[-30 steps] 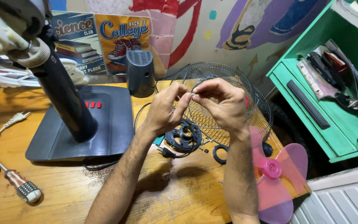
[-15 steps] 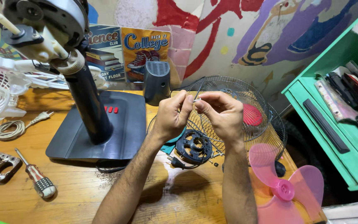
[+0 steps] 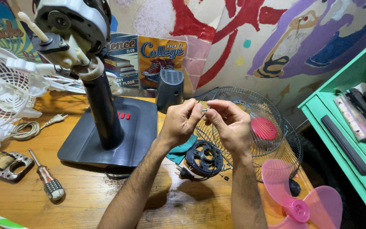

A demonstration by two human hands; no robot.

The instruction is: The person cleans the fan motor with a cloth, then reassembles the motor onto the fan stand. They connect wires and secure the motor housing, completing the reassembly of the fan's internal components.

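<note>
Both bare forearms reach up from the lower edge and angle in toward each other, so the two hands meet in front of the person's chest. The left hand (image 3: 182,123) has its fingers curled, thumb and forefinger pressed together in a pinch at the tips. The right hand (image 3: 230,126) faces it, wrist bent, fingertips also pinched and just touching the left's.

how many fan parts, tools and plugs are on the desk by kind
fan stand with motor: 1
wire grille: 1
pink blade: 1
black round part: 1
screwdriver: 1
plugs: 2, white and black
total: 7
Both hands, left and right, pinch something too small to tell.
</note>
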